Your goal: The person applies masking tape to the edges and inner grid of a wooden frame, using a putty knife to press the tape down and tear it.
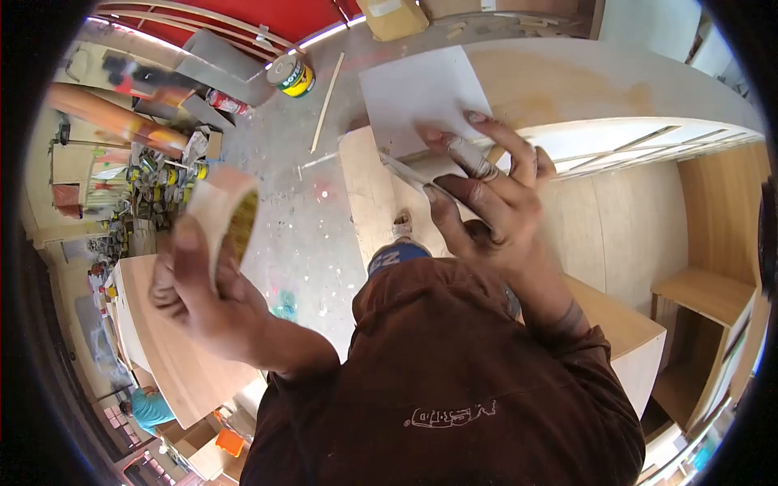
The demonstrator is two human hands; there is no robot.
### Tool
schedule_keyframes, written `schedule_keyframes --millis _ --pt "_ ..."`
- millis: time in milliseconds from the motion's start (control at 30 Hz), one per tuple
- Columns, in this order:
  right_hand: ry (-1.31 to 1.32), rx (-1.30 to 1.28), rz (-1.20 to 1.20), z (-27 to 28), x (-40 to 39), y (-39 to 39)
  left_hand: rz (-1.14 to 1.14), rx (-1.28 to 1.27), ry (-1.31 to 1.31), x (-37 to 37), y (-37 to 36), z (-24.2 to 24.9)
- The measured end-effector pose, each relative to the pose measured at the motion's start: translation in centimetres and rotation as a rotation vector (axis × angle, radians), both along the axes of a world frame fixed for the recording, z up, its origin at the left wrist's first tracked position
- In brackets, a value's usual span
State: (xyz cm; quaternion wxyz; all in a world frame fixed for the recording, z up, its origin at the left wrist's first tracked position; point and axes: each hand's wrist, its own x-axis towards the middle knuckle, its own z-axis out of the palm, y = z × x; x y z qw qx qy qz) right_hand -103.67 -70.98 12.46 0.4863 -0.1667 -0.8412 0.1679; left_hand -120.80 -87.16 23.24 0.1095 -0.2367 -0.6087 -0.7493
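1. Grasping a pale tape roll (212,209) in the left hand (207,304), raised above the paint-spotted floor (304,202); could drop it through a loose hold on the rim during fast movement.
2. Pinching a thin pale strip (402,168) between thumb and fingers of the right hand (506,215); could bend or crack it by squeezing too hard.
3. Might crease or smudge the white sheet (417,89) with grimy fingers so near.
4. Blurred by motion: the roll's outline. Hidden behind fingers: part of the strip. Cannot tell whether also holding the sheet.
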Motion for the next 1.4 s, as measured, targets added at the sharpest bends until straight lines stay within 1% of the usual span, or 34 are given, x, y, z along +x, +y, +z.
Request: schedule_keyframes --millis 67,100,133,200,267,333,400,467,500,567,600,633,667,700,800,833,867,900,933,1000,1033,1067,1100,1133,1167,1200,1267,1333,1367,1400 --pt "-0.037 -0.007 0.007 -0.2 0.3 -0.1 0.089 -0.167 0.178 -1.3 -2.2 -3.1" --pt "-0.035 -0.01 0.021 -0.4 0.4 -0.1 0.094 -0.136 0.09 0.5 -0.4 -2.4" --pt "-0.047 -0.024 0.013 -0.6 0.5 -0.3 0.057 -0.129 0.088 0.3 -0.2 -2.8" --pt "-0.001 0.002 0.034 -1.0 0.2 -0.1 0.108 -0.087 -0.021 0.0 -0.6 -4.3" --pt "0.0 0.017 0.021 -1.0 0.4 0.4 0.043 -0.092 -0.022 0.3 -0.4 -5.4" --pt "0.002 0.054 0.064 -1.4 0.4 1.0 0.079 -0.225 0.017 0.7 -0.7 -6.1" --pt "0.049 0.06 0.042 -1.3 1.0 1.5 0.025 -0.216 0.024 0.2 -1.6 -7.1" --pt "0.065 0.064 -0.055 -1.3 3.0 2.6 0.043 -0.333 0.033 0.4 -1.8 -7.5" --pt "0.11 0.034 -0.112 -2.2 3.8 3.3 0.053 -0.32 0.061 0.2 -1.7 -8.1" --pt "0.218 0.073 -0.194 -1.6 5.8 5.4 0.04 -0.349 0.047 0.2 -2.0 -8.3" --pt "0.117 0.043 -0.337 -0.9 7.3 5.8 0.025 -0.382 0.031 0.2 -2.1 -8.4" --pt "0.094 -0.037 -0.417 -0.2 8.5 6.1 0.02 -0.379 0.03 0.1 -2.2 -8.7" --pt "0.153 0.002 -0.447 -1.8 9.9 7.8 0.012 -0.378 0.021 0.0 -2.2 -9.0" --pt "0.14 -0.045 -0.503 -1.5 11.0 8.4 0.001 -0.377 0.014 -0.1 -2.2 -9.1" --pt "0.294 -0.074 -0.603 -3.4 14.3 12.1 -0.077 -0.416 0.042 -0.3 -2.0 -8.7" --pt "0.448 -0.213 -0.587 -3.4 14.7 12.6 -0.103 -0.408 0.05 -0.3 -1.6 -8.4" --pt "0.605 -0.347 -0.564 -3.3 15.1 12.9 -0.072 -0.426 0.014 -0.1 -1.1 -8.1" --pt "0.639 -0.385 -0.651 -3.7 16.1 13.1 -0.042 -0.444 -0.02 -0.1 -0.6 -7.8" --pt "0.652 -0.366 -0.677 -4.2 16.6 12.9 -0.073 -0.434 -0.01 -0.4 -0.3 -7.8" --pt "0.775 -0.361 -0.69 -4.3 17.4 12.8 -0.073 -0.33 -0.019 -1.1 0.5 -8.1" --pt "0.813 -0.455 -0.71 -3.8 17.3 11.6 -0.032 -0.368 -0.033 -0.6 1.2 -7.8" --pt "0.759 -0.591 -0.699 -4.3 18.2 10.5 -0.07 -0.353 -0.026 -1.1 1.7 -8.0" --pt "0.789 -0.648 -0.664 -5.6 18.7 10.1 -0.031 -0.405 -0.012 -1.7 2.0 -8.9" --pt "0.82 -0.702 -0.626 -7.6 19.1 10.0 0.008 -0.455 0.004 -2.7 2.3 -10.1" --pt "0.848 -0.804 -0.602 -9.6 19.5 9.8 0.019 -0.496 0.054 -5.0 2.6 -13.3" --pt "0.874 -0.906 -0.573 -12.0 19.8 9.6 -0.018 -0.479 0.062 -6.6 3.5 -15.8" --pt "0.965 -1.261 -0.555 -18.1 20.5 8.9 -0.129 -0.662 0.183 -9.5 5.4 -21.4" --pt "0.999 -1.52 -0.604 -27.3 21.1 7.3 -0.3 -1.032 0.023 -15.4 5.7 -32.4" --pt "0.821 -1.593 -0.824 -29.7 20.1 5.8 -0.331 -1.137 0.161 -17.5 5.0 -38.9" --pt "0.692 -1.634 -0.89 -34.6 19.7 4.3 -0.358 -1.236 0.305 -18.4 4.3 -43.0"
